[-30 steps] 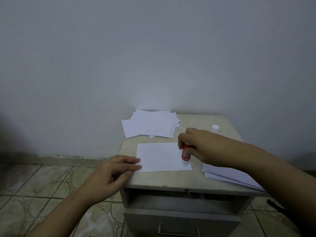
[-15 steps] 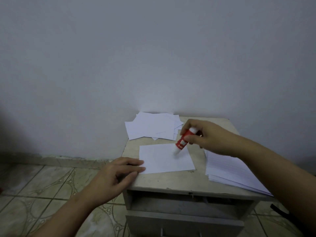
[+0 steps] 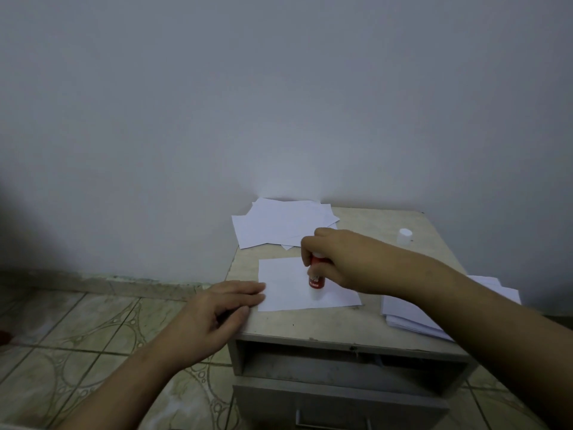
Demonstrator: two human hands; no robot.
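A white sheet of paper (image 3: 285, 283) lies flat on the small beige cabinet top (image 3: 372, 231). My right hand (image 3: 341, 259) grips a red glue stick (image 3: 316, 279), held nearly upright with its white tip down on the sheet's right half. My left hand (image 3: 217, 311) rests with straight fingers on the sheet's left edge at the cabinet's front left corner. The glue stick's white cap (image 3: 405, 236) stands alone at the back right of the top.
A loose pile of white sheets (image 3: 279, 226) lies at the back left against the wall. A stack of paper (image 3: 412, 318) sits under my right forearm. A drawer (image 3: 335, 398) stands slightly open below. Tiled floor (image 3: 77, 352) spreads to the left.
My right hand swung the glue stick from the sheet's upper edge, where it was tilted, down to the sheet's lower right, now nearly upright. My left hand stayed on the sheet's left edge.
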